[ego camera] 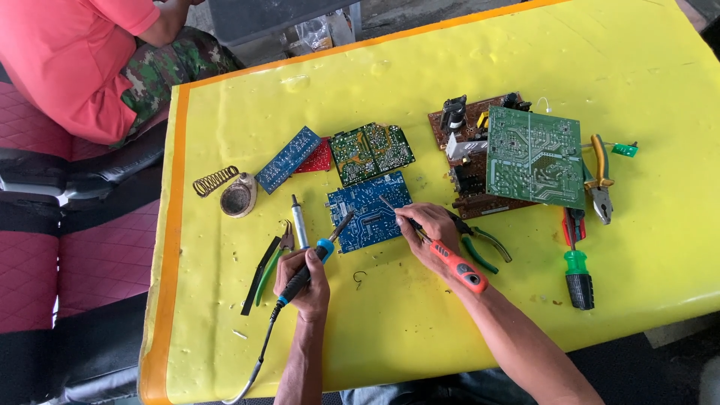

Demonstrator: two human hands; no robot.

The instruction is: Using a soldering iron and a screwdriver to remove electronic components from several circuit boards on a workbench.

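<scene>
Left hand (303,279) grips soldering iron (319,251), long axis diagonal, tip up-right onto blue board (369,211); right hand (429,234) holds orange screwdriver (450,261), tip up-left. Six circuit boards on yellow table (420,330).

A blue-handled soldering iron (319,251) tilts toward one o'clock, tip on a flat blue circuit board (369,211); an orange-handled tool (442,256) points to ten o'clock, tip on the board.

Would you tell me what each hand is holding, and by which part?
The left hand grips a soldering iron by its black handle; the right hand holds an orange-handled tool near its shaft.
</scene>
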